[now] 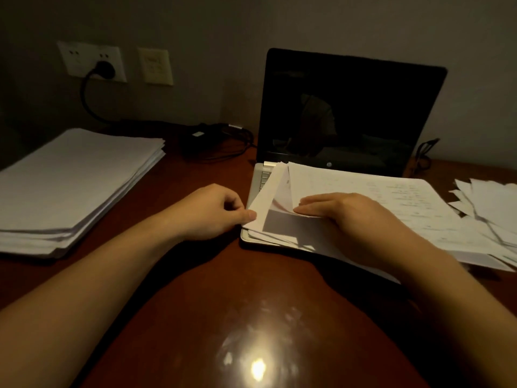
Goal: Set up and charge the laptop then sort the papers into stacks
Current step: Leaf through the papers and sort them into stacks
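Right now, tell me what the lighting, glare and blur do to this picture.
Head view: dim overall; a bright glare spot on the polished table; laptop screen black with faint reflections; the sheet pinched by the left hand shadows the page beneath; scattered papers at right look blurred.

Reads as an office or study corner, dimly lit. Polished reddish wooden desk (212,289) set against a plain wall (223,29). Open laptop (349,113) with a dark screen, a tall squared stack of paper (75,186) at left, loose sheets (486,203) at right. Wall sockets (89,57) with a black plug (105,70) in one; power adapter (195,138) and cables beneath.
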A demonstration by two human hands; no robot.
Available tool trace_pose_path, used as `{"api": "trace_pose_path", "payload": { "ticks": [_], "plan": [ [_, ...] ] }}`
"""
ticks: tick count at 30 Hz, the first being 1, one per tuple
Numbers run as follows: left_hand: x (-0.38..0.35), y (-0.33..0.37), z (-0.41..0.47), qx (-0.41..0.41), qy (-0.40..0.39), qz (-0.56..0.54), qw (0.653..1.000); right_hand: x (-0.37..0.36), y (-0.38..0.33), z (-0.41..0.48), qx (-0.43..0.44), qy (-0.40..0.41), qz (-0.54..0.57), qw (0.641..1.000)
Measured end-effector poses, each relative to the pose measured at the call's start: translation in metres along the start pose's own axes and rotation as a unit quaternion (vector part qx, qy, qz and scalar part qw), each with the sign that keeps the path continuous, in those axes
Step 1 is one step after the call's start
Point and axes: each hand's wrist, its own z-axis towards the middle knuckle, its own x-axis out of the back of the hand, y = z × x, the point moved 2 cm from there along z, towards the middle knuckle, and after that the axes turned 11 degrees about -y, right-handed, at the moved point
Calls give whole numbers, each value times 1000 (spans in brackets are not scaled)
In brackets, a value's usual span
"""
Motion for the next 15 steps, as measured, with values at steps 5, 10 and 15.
{"api": "trace_pose_path", "payload": {
  "ticks": [5, 10, 15],
  "plan": [
    [8, -5, -2, -11, 47, -125, 991, 1, -5, -2, 0, 0, -7, 1000],
    [3, -1, 1, -16, 29, -209, 977, 1, -8, -3, 10, 0, -12, 1000],
    [2, 3, 2, -33, 115, -281, 952, -5, -11, -1, 36, 12, -10, 999]
  ]
}}
